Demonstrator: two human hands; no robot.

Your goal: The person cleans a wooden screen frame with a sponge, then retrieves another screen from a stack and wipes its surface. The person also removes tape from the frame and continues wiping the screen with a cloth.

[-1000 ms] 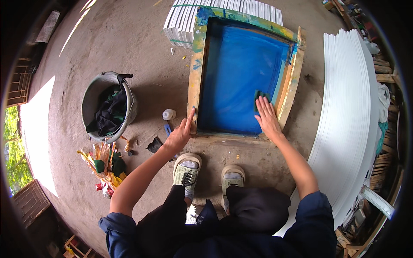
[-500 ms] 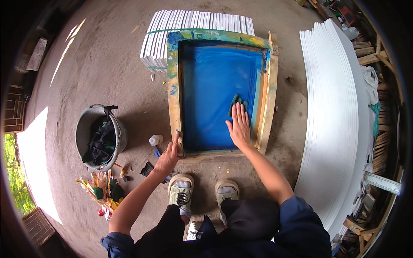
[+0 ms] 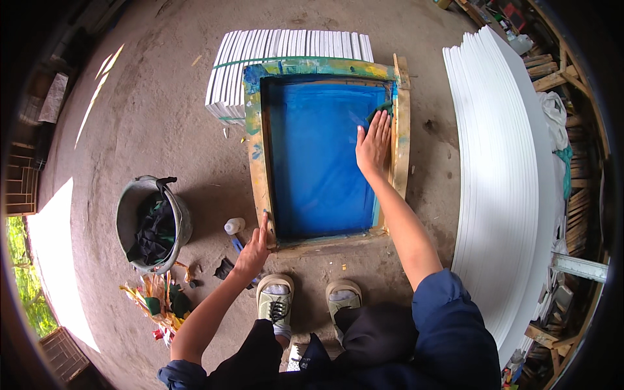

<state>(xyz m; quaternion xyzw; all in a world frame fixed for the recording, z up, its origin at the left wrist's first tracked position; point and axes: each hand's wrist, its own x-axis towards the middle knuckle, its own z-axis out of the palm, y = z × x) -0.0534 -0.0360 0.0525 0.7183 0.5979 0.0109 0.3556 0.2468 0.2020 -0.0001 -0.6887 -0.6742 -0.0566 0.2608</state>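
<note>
The right hand [image 3: 373,151], flat over a green pad [image 3: 384,106], has shifted from mid-right of the blue screen [image 3: 312,162] toward its far right corner, bringing contact there. The left hand's [image 3: 251,255] forefinger rests near the frame's [image 3: 257,179] near left corner; whether other fingers grip, one cannot tell.

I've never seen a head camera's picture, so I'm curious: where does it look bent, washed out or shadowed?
In the head view, the white stack at right bows and the picture's corners go black; in that head view, the bright floor patch at left is washed out, and a soft shadow lies right of the grey bucket.
</note>
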